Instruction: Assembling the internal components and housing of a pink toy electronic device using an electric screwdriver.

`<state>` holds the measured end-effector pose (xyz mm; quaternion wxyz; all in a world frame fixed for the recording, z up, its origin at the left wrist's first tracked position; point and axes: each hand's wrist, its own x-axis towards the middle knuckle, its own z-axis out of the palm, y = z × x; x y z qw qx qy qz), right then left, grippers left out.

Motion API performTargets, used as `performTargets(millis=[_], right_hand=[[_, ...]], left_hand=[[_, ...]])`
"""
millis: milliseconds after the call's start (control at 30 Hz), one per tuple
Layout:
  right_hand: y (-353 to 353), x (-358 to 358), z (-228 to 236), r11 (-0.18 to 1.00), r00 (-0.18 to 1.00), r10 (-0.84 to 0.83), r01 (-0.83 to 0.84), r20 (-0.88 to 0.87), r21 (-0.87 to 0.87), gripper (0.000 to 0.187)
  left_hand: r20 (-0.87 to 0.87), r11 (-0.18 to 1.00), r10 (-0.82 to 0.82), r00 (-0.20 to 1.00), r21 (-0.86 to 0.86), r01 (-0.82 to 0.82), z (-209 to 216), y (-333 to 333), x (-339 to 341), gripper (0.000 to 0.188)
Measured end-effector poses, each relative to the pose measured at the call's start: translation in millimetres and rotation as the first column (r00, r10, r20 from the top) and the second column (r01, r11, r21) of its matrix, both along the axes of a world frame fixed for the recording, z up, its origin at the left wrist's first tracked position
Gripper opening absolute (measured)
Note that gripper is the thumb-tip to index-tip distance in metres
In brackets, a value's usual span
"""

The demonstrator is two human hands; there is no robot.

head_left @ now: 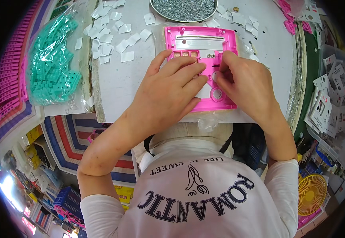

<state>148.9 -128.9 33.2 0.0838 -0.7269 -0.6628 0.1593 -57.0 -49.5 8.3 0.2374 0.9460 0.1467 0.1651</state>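
A bright pink plastic casing [230, 39] lies on the worktable, with square openings, a long slot and a round ring in it. My left hand [170, 89] is laid across its left side with the fingers spread, the fingertips on the plastic near its middle. My right hand [246, 81] is over the right side, thumb and fingers drawn together in a pinch. At those fingertips is a small whitish round piece [215, 75], partly hidden by the hand. What lies under both palms cannot be seen.
A round tray of small screws [184, 8] stands beyond the casing. White paper squares [127, 56] are scattered left of it. At the left lie a bag of green plastic parts [53, 67] and stacked pink parts [9, 63]. Right of the table, a clear bin holds white cards [327, 107].
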Motion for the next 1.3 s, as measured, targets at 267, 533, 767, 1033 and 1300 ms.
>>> performTargets(millis=[267, 533, 767, 1033, 1300], right_hand=[[-1, 24, 22, 0.992, 0.961, -0.068, 0.093, -0.267, 0.082, 0.014], [-33, 6, 3, 0.939, 0.970, 0.241, -0.229, -0.015, 0.256, 0.032], [-17, 31, 11, 0.867, 0.870, 0.484, -0.491, 0.091, 0.084, 0.031], [42, 69, 15, 0.601, 0.601, 0.799, -0.799, -0.023, 0.012, 0.031], [39, 78, 30, 0.753, 0.763, 0.630, -0.555, -0.144, 0.354, 0.022]], left_hand=[[0.273, 0.937, 0.319, 0.908, 0.056, -0.346, 1, 111, 55, 0.020], [0.059, 0.952, 0.237, 0.970, 0.186, -0.244, -30, 146, 78, 0.015], [0.037, 0.959, 0.235, 0.971, 0.155, -0.238, -32, 145, 77, 0.014], [0.058, 0.954, 0.230, 0.971, 0.184, -0.237, -31, 146, 84, 0.017], [0.018, 0.961, 0.231, 0.973, -0.158, -0.226, 10, 102, 52, 0.013]])
